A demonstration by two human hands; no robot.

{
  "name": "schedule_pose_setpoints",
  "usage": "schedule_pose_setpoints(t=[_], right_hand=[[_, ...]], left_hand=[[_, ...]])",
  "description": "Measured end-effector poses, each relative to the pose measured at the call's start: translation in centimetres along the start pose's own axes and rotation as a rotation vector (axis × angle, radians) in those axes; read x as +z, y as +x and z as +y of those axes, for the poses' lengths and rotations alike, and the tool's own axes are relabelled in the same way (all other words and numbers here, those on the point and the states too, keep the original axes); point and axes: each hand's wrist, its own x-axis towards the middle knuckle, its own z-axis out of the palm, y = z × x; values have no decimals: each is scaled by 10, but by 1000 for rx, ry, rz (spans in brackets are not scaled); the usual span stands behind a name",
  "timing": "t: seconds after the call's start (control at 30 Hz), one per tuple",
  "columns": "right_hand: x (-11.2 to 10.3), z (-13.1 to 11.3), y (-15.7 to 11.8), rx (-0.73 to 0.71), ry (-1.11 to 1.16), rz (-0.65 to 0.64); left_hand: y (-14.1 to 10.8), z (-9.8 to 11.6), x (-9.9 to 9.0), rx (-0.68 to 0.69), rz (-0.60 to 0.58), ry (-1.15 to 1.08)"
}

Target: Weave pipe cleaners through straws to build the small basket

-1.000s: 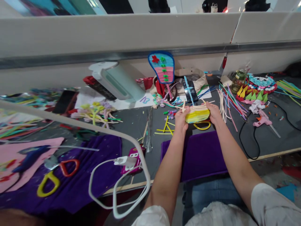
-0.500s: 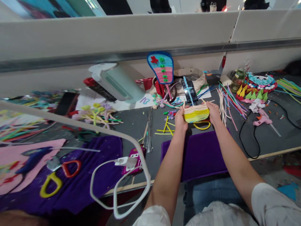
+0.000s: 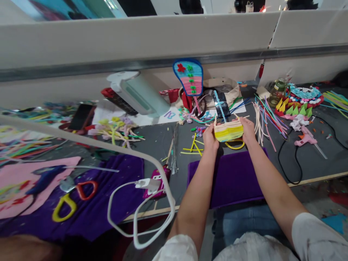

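Beyond purple cloth (image 3: 235,177), left hand (image 3: 210,138) and right hand (image 3: 248,129) pinch ends of ribbed yellow-peach pipe-cleaner panel (image 3: 229,132); grey tabletop (image 3: 273,165) extends right

- My shirt (image 3: 251,250): white to pale grey, cloth creased at the front; only part in view.
- My left sleeve (image 3: 179,250): short, white, loose at the edge.
- My right sleeve (image 3: 312,232): short, white, wide; dark greyish streaks on the cloth. Stain or shadow, cannot tell.
- My left forearm (image 3: 199,188) and right forearm (image 3: 268,177): bare from sleeve edge to wrist.
- My left hand (image 3: 210,137) and right hand (image 3: 248,129): bare; nails too small to make out.
- My jeans (image 3: 233,226): blue denim, faint seam line.
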Motion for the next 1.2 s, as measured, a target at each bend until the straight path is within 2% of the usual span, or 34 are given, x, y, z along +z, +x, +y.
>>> schedule_pose_setpoints(t=[0.2, 0.53, 0.77, 0.9, 1.03, 1.2], right_hand=[[-2, 3, 1, -5, -35, 43], [-1, 4, 4, 40, 52, 85], [0, 5, 4, 4, 110, 68], [0, 4, 5, 2, 122, 116], [-1, 3, 6, -30, 107, 178], [-3, 3, 8, -22, 84, 157]], left_hand=[[-3, 7, 1, -72, 79, -36], [-6, 15, 6, -172, 110, -121], [-8, 10, 6, -138, -12, -61], [-7, 7, 3, -96, -11, -41], [-4, 5, 0, -112, 0, -57], [0, 5, -2, -112, -6, -64]])
